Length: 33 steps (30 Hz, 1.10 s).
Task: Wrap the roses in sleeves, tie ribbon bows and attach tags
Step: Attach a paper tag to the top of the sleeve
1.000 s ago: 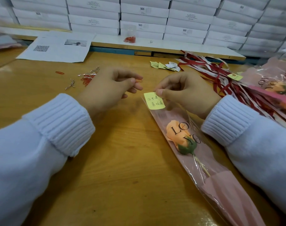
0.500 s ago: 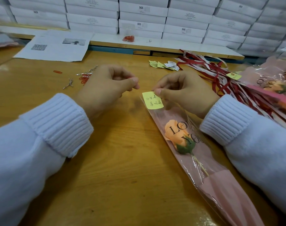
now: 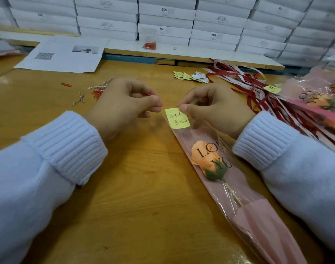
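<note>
You are working in a packing workroom. Rows of white boxes (image 3: pixel 162 18) are standing stacked along the far edge of the wooden table (image 3: pixel 134 187). Red-and-white ribbons (image 3: pixel 246 86) are lying heaped toward its right edge beside wrapped roses (image 3: pixel 319 100). Small tags (image 3: pixel 189 76) and red paper clips (image 3: pixel 98 93) are lying scattered, and printed sheets (image 3: pixel 63 58) are resting near its far left corner.

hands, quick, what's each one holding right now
Left hand: pinching a small red clip, mostly hidden.
Right hand: pinching the yellow tag against the sleeve.

One left hand (image 3: pixel 122 103), one right hand (image 3: pixel 216 109), at least two roses (image 3: pixel 204 157).
</note>
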Motion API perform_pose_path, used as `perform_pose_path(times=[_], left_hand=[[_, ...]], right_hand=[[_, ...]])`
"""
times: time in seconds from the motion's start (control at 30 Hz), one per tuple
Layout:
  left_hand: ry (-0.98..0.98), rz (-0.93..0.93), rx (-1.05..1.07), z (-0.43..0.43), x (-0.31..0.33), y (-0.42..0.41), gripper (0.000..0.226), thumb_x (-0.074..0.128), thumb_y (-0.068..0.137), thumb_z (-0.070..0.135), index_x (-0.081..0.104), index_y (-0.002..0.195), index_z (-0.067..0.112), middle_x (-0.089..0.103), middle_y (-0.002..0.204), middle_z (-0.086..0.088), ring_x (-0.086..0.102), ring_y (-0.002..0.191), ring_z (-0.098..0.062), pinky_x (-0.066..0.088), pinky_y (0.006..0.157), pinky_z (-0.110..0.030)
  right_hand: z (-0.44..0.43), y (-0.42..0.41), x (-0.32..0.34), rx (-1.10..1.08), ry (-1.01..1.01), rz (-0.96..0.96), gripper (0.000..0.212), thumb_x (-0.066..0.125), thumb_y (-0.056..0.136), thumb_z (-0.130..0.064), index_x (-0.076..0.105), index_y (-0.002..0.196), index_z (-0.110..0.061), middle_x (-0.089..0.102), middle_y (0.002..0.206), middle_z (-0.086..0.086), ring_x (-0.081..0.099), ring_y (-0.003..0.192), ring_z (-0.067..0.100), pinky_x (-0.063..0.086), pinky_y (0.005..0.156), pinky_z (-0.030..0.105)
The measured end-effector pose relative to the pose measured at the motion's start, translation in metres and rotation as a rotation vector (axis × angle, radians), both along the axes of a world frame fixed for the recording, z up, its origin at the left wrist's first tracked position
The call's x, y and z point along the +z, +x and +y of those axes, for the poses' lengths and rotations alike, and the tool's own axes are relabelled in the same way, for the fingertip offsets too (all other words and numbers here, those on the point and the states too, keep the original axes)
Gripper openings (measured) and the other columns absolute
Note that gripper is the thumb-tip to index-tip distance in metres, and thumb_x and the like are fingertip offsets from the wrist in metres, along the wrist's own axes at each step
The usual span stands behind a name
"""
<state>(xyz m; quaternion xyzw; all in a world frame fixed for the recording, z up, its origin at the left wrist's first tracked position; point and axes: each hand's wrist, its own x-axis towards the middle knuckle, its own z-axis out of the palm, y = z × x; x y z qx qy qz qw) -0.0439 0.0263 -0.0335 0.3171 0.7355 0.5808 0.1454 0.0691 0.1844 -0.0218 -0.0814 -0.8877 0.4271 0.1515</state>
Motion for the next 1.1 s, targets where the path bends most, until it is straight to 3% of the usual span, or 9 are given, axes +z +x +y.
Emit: perform_pose_path(times=[0.13, 0.3, 0.5, 0.7, 0.87, 1.1], left_hand=[[0.038, -0.053, 0.028, 0.0008, -0.0013, -0.0045, 0.015, 0.056, 0.091, 0.004, 0.066, 0.095, 0.014, 0.074, 0.084, -0.001, 0.071, 0.077, -0.007, 0.052, 0.056, -0.013], [0.028, -0.133, 0.018, 0.0004, -0.0017, -0.0094, 0.019, 0.056, 0.091, 0.007, 0.043, 0.099, 0.019, 0.072, 0.068, -0.003, 0.069, 0.061, -0.012, 0.053, 0.050, -0.017], [0.009, -0.054, 0.020, -0.0009, -0.0007, -0.0095, 0.003, 0.057, 0.091, 0.013, 0.058, 0.090, 0.010, 0.070, 0.063, 0.000, 0.065, 0.054, -0.005, 0.050, 0.049, -0.013], [-0.065, -0.094, -0.077, -0.0008, -0.0007, -0.0059, 0.009, 0.057, 0.090, 0.011, 0.065, 0.089, 0.007, 0.072, 0.069, -0.004, 0.068, 0.061, -0.009, 0.055, 0.056, -0.017], [-0.079, -0.100, -0.066, 0.0015, -0.0028, -0.0046, 0.032, 0.034, 0.103, 0.022, 0.053, 0.079, 0.011, 0.063, 0.064, -0.003, 0.057, 0.050, -0.008, 0.044, 0.044, -0.018], [-0.109, -0.033, -0.021, 0.0026, -0.0049, -0.0080, 0.032, 0.036, 0.102, 0.018, 0.064, 0.091, 0.006, 0.057, 0.067, 0.000, 0.050, 0.043, 0.000, 0.039, 0.040, -0.013]], right_hand=[[-0.0006, 0.0001, 0.0008, 0.001, -0.006, -0.002, 0.009, 0.066, 0.087, -0.013, 0.070, 0.081, -0.017, 0.069, 0.066, -0.003, 0.062, 0.055, 0.005, 0.057, 0.057, 0.030], [0.0002, 0.0002, 0.0003, 0.008, -0.009, -0.001, 0.007, 0.065, 0.087, -0.011, 0.071, 0.084, -0.014, 0.069, 0.065, -0.003, 0.062, 0.055, 0.005, 0.057, 0.057, 0.028], [0.0009, 0.0001, -0.0003, 0.012, -0.019, 0.001, 0.008, 0.065, 0.087, -0.012, 0.071, 0.083, -0.015, 0.070, 0.066, -0.001, 0.063, 0.055, 0.007, 0.058, 0.056, 0.026], [0.0008, -0.0003, -0.0011, 0.014, -0.012, -0.001, 0.009, 0.065, 0.087, -0.012, 0.070, 0.082, -0.017, 0.070, 0.066, -0.005, 0.063, 0.055, 0.004, 0.058, 0.056, 0.027], [0.0008, -0.0004, -0.0014, 0.016, -0.012, 0.003, 0.008, 0.066, 0.087, -0.011, 0.070, 0.082, -0.016, 0.070, 0.065, -0.006, 0.062, 0.055, 0.004, 0.057, 0.056, 0.030], [0.0007, -0.0006, -0.0015, 0.011, -0.015, 0.000, 0.008, 0.066, 0.087, -0.012, 0.071, 0.082, -0.016, 0.070, 0.066, -0.002, 0.062, 0.057, 0.006, 0.058, 0.058, 0.035]])
